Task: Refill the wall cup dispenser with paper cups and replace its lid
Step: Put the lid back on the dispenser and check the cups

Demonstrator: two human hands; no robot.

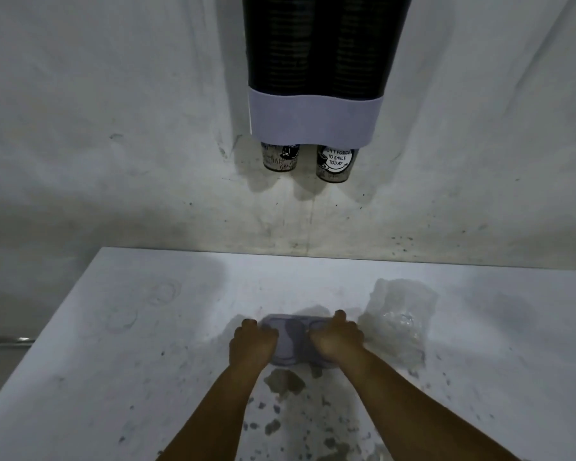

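Stained white surface (147, 344) meets a scuffed wall (113, 128). Left hand (253, 344) and right hand (338, 341) grasp the half-hidden lid (291, 341). Dispenser (316, 94) cut off above.

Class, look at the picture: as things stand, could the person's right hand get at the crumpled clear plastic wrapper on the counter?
Probably yes. The wrapper lies just right of the right hand, nothing between them, but that hand is gripping the lid and must let go first.

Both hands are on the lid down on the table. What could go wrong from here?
1. The lid is gripped only at its ends by the left hand and right hand; it could tip when lifted.
2. The crumpled plastic wrap lies beside the right hand and might get dragged along.
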